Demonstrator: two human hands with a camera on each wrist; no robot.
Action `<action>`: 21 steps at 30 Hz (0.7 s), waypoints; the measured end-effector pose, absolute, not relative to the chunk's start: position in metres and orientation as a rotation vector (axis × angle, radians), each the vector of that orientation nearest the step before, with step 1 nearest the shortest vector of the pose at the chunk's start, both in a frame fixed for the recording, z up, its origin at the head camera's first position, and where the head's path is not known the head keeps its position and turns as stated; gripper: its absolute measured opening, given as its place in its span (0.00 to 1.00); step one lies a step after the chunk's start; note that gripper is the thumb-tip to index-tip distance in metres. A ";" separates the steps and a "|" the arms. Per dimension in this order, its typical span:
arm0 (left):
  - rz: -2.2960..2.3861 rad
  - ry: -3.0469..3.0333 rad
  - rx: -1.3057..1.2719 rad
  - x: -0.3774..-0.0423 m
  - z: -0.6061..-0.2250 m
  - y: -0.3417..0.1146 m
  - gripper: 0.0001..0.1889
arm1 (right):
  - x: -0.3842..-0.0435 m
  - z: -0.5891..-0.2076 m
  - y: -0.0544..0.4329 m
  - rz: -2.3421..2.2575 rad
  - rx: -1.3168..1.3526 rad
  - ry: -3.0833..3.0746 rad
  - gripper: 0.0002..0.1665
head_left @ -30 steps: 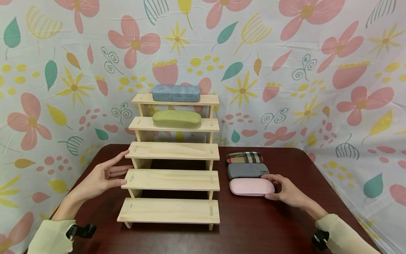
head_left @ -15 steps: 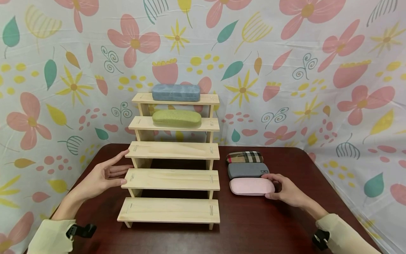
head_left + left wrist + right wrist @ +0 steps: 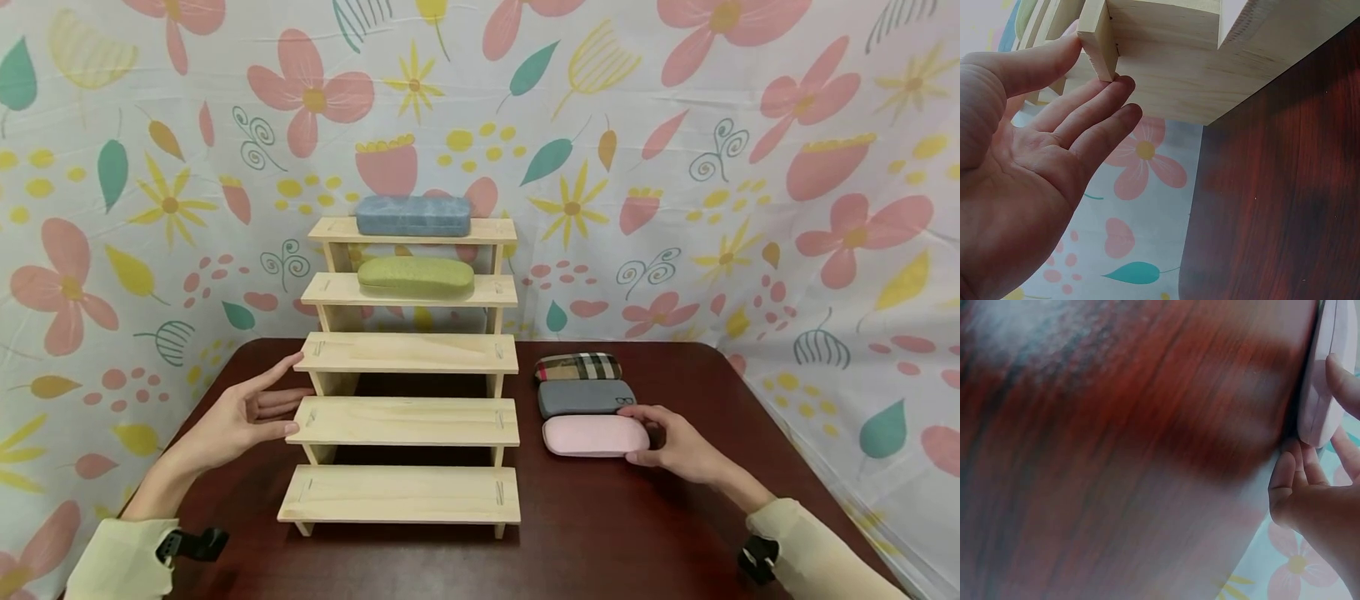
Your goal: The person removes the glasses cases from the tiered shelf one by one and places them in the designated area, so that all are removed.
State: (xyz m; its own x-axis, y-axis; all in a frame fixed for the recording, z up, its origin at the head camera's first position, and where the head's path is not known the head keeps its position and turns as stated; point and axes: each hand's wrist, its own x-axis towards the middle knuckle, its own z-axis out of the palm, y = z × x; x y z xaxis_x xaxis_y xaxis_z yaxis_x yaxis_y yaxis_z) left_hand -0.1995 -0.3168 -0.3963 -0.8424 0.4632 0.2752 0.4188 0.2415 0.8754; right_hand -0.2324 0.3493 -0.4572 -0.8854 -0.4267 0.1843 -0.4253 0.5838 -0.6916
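A light wooden stepped display rack [image 3: 405, 354] stands on the table. My left hand [image 3: 232, 421] is at its left side, with the thumb and fingers about the end of one step and the index fingertip at the step above. A blue glasses case [image 3: 412, 217] lies on the top step, a green glasses case [image 3: 416, 277] on the one below. Right of the rack, a pink glasses case [image 3: 595, 436] lies nearest me in a row. My right hand [image 3: 682, 446] grips its right end between thumb and fingers; the right wrist view shows the fingertips around that end.
Behind the pink case lie a grey glasses case [image 3: 585, 397] and a plaid glasses case [image 3: 577, 367], close together. The dark red-brown table [image 3: 615, 533] reaches back to a flower-printed cloth [image 3: 450, 83] that hangs behind and at both sides.
The head view has shifted slightly. Both hands and the cases keep their places.
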 end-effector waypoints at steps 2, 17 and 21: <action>1.706 2.444 0.876 -0.199 -0.396 -0.317 0.50 | -0.233 -0.457 0.349 -1.216 -0.746 2.792 0.36; 1.722 2.440 0.873 -0.196 -0.392 -0.314 0.50 | -0.233 -0.458 0.350 -1.185 -0.716 2.859 0.39; 1.718 2.439 0.863 -0.196 -0.392 -0.314 0.50 | -0.231 -0.456 0.351 -1.141 -0.733 2.932 0.39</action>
